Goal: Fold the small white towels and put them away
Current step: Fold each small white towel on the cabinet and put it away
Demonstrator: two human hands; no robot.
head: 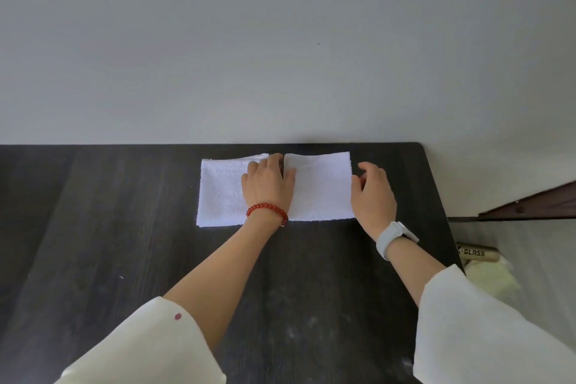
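Dark wood table (124, 227) against grey wall (218, 40); both hands' fingers relaxed beside towels (321, 190).

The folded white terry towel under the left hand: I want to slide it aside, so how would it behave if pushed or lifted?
The folded white terry towel would probably bunch rather than slide cleanly; its nap looks grippy on the dark wooden table. Lifted by one edge, its layers would likely flop open. It looks light.
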